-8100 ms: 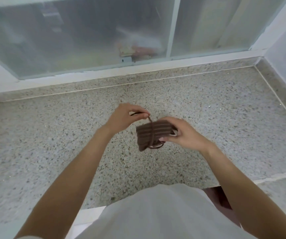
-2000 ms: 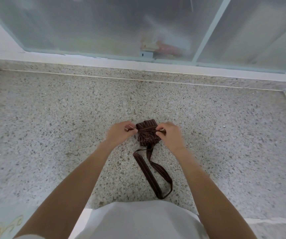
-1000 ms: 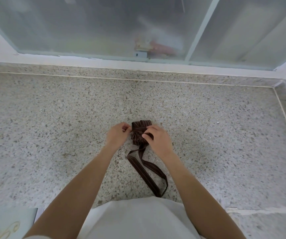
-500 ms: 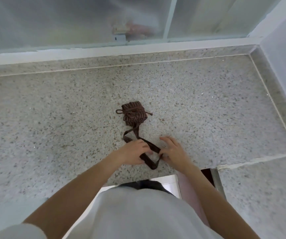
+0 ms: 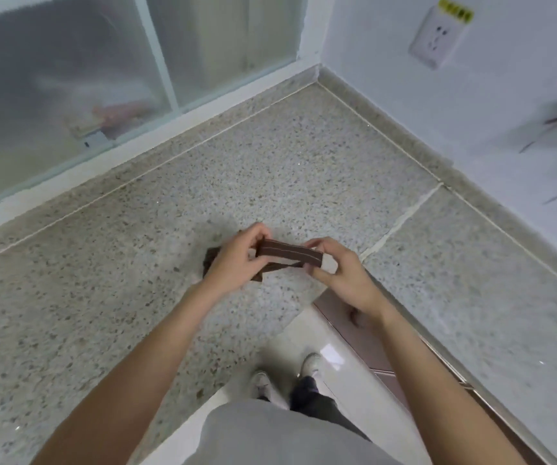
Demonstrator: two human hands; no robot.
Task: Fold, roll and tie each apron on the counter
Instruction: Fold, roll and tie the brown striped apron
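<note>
Apron strap (image 5: 289, 253) is being pinched taut above the counter (image 5: 119, 297) between the left hand (image 5: 236, 263) and right hand (image 5: 340, 280), its long axis running left-right, while the rolled bundle (image 5: 210, 260) is being hidden just behind the nearer left hand.

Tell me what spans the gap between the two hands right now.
In the head view, a folded length of brown striped strap runs from the left hand to the right hand, pinched at each end and held above the speckled counter.
</note>
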